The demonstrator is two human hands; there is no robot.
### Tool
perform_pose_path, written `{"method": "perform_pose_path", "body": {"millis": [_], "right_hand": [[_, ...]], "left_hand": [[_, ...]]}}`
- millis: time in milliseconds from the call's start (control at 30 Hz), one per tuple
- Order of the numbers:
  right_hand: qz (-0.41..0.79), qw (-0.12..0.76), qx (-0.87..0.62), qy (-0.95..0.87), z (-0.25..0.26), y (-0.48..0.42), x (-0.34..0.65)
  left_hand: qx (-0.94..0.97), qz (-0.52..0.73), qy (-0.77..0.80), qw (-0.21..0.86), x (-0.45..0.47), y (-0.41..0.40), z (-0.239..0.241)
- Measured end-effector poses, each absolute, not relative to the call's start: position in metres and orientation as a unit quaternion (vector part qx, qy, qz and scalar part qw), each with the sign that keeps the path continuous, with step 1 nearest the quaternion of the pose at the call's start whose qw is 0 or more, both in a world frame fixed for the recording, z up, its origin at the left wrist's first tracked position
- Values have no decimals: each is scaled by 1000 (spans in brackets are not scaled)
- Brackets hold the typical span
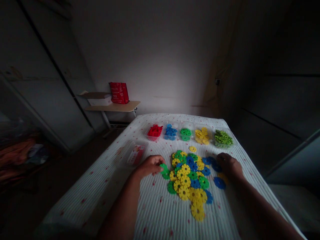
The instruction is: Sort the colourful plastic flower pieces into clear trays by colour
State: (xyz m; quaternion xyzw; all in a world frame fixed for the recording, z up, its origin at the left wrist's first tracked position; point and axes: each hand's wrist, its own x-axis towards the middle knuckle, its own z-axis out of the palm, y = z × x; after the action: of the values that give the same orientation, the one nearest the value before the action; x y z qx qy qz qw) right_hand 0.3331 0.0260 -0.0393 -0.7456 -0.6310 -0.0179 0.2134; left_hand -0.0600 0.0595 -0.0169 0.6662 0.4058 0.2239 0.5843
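A pile of flower-shaped notched plastic discs (185,181) in yellow, green and blue lies on the cloth between my hands. My left hand (152,165), at the pile's left side, pinches a green disc (163,167) between thumb and fingers; more green overlaps just below it. On the right, my right hand (229,164) rests with curled fingers against blue discs (215,165). Its fingertips are dark and partly hidden, so what they hold cannot be made out. Beside that wrist lies another blue disc (219,183), partly over a yellow one.
Behind the pile stands a row of clear tubs: red pieces (155,130), blue pieces (171,132), green discs (185,134), yellow discs (202,136) and light green pieces (223,138). A clear lid with a label (136,154) lies left. A side table (125,106) holds a red bag (119,93).
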Motion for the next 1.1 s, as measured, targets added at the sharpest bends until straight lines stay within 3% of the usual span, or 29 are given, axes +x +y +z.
{"method": "perform_pose_path", "body": {"millis": [233,467,567,800,933,1100], "right_hand": [[-18,211,-748,-629,-37,25,330],[-20,205,-749,-629,-37,25,331],[-22,210,-746,-632,-38,25,331],[-23,208,-753,-624,-39,25,331],[-25,207,-753,-624,-37,24,329],[-19,195,-759,-621,-33,24,327]], "left_hand": [[664,184,442,574,-49,58,-29],[748,189,468,432,-40,54,-30],[743,194,447,459,-43,52,-19],[652,126,340,666,-55,49,-7],[672,27,346,655,-43,45,-14],[705,25,361,610,-30,38,-15]]}}
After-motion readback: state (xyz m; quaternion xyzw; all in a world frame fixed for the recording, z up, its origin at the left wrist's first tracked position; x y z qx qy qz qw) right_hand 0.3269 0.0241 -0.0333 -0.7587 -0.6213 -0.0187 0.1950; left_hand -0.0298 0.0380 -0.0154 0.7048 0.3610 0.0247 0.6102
